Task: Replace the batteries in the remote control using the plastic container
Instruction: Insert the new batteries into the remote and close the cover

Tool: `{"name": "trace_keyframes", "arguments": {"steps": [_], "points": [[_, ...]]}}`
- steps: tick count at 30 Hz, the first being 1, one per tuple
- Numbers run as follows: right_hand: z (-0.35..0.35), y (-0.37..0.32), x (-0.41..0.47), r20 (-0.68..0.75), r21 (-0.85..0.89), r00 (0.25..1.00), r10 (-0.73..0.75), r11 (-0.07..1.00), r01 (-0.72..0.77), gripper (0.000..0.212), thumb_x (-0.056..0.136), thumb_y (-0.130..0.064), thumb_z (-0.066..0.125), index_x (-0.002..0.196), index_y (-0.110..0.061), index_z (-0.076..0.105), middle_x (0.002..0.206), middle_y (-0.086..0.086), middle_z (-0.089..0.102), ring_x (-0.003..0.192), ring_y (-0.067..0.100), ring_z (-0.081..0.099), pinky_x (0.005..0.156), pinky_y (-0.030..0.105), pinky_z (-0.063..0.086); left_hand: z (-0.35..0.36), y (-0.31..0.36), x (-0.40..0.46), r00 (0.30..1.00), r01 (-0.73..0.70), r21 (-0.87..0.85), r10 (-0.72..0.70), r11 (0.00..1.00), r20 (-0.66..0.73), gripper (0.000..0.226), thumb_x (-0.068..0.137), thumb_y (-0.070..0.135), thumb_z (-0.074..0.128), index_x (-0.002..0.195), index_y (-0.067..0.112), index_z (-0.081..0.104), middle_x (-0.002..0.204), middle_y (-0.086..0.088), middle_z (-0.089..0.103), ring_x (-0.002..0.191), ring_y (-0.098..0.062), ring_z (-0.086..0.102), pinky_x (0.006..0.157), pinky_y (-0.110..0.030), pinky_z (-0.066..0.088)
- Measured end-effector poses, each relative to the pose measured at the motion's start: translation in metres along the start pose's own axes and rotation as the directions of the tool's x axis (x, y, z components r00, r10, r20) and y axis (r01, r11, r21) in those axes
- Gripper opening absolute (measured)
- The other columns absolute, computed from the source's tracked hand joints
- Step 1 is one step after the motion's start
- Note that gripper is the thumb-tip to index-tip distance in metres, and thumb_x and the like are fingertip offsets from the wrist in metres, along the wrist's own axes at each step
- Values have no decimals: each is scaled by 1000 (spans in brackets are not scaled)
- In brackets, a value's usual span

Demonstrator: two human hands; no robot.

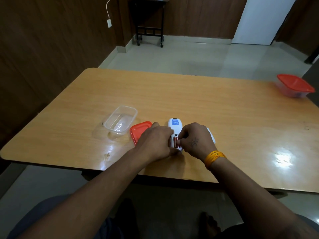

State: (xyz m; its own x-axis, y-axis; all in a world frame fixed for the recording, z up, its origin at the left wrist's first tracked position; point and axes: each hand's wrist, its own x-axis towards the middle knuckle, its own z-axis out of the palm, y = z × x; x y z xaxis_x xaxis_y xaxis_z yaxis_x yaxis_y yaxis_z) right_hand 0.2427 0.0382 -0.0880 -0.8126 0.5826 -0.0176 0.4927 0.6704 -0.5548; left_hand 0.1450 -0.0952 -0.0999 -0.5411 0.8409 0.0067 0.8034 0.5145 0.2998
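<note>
Clear container (120, 120) near table's (189, 97) front edge: empty, red lid (138, 131) beside. My left hand (155, 144) clasped remote (175, 125); my right hand (196, 140) pinched battery (176, 142).

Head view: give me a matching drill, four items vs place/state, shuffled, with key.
Items:
1. clear container
2. red lid
3. remote
4. lidded container

Places/states:
A. far right table edge, closed
B. face down, battery bay open, between both hands
C. open and empty, left of the hands
D. flat on the table, partly under the left hand

Pairs: 1-C, 2-D, 3-B, 4-A
</note>
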Motion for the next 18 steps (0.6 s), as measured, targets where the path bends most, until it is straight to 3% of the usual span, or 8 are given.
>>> {"name": "trace_keyframes", "arguments": {"steps": [3,6,12,16,18], "points": [[0,3,-1,-6,14,1000,-6,1000,6,4,83,-18,84,80,-17,82,69,-8,67,80,19,69,73,30,52,-1,1,3,1000,8,-2,-8,1000,23,59,78,70,74,113,23,66,113,2,70,109,-24,52,78,-40,51],[-1,11,-2,-8,1,1000,-2,1000,2,7,84,-18,83,77,-19,80,67,-10,67,80,22,72,77,38,60,-4,5,6,999,10,30,-12,999,49,57,78,69,74,109,21,67,111,0,68,108,-24,52,83,-44,54],[-19,19,5,-100,-28,995,2,1000,-5,9,85,-25,84,82,-17,81,80,1,76,82,24,71,76,39,60,-10,27,18,993,109,101,-113,989,33,69,80,81,66,95,14,64,96,-6,57,86,-24,55,63,-34,35],[-30,31,8,-196,-194,980,18,979,-56,20,86,-32,80,100,-17,78,101,5,75,96,29,69,76,36,56,-2,44,25,976,213,93,-208,973,-61,83,85,81,60,126,9,54,114,-12,65,103,-33,68,69,-33,38],[-32,40,9,-196,-265,979,53,958,-105,35,88,-39,79,113,-16,73,113,8,70,103,32,66,78,36,52,1,51,29,969,244,137,-236,960,-76,78,87,71,68,129,8,48,120,-12,67,108,-33,69,71,-34,39]]}}
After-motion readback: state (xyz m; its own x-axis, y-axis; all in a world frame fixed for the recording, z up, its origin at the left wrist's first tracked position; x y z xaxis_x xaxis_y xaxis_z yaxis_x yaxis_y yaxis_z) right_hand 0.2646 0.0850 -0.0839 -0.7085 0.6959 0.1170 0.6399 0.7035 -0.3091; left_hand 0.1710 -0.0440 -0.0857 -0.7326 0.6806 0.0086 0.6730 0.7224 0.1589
